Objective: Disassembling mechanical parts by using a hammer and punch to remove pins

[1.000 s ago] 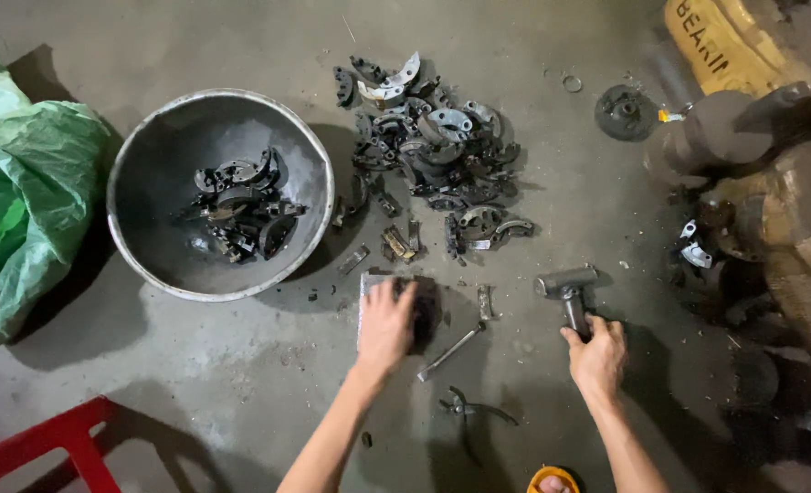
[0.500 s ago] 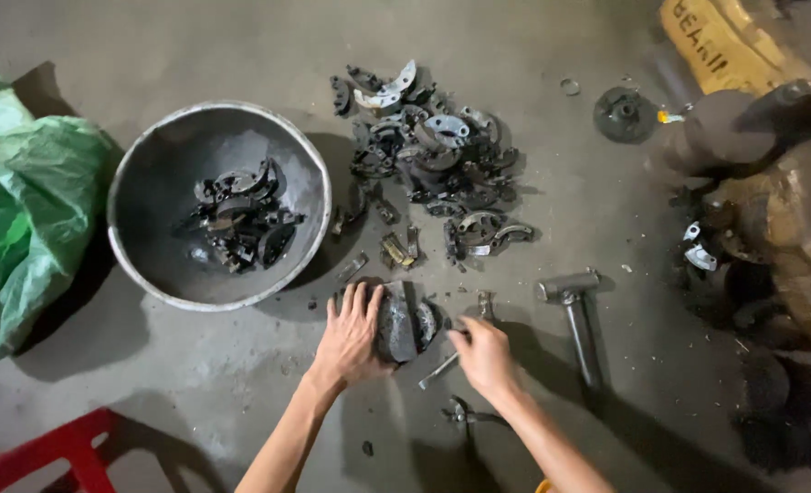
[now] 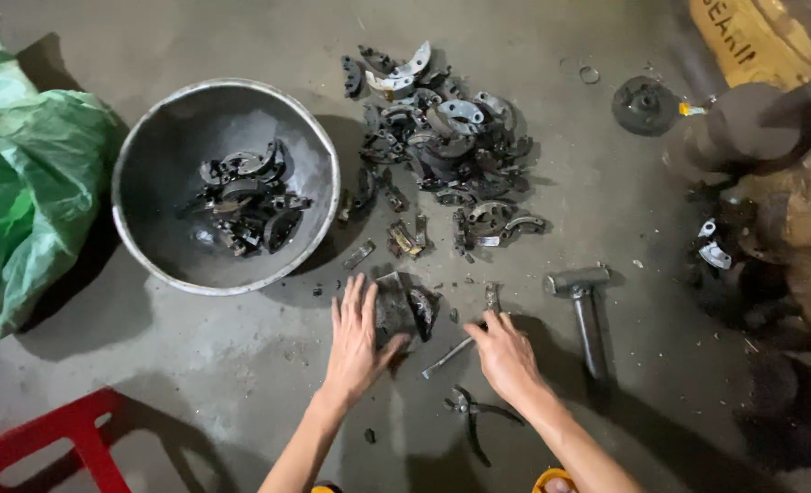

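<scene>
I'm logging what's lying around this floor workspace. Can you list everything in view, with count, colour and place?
Metal basin: one, grey, upper left on the floor, dark curved metal parts inside.
Pile of metal parts: many, dark grey with some silver, top centre.
Plastic bag: one, green, left edge.
Hammer: one, grey metal, right of centre.
Pliers: one, dark, bottom centre.
Thin rod tool: one, silver, between the hands.
Dark block: one, blackish, at centre.
Round disc: one, dark, upper right.
Small ring: one, grey, top right.
Red stool: one, partly seen, bottom left.
Brown machinery: greasy, right edge.
Left hand: flat, touching the dark block.
Right hand: over the thin rod tool; grip unclear.
</scene>
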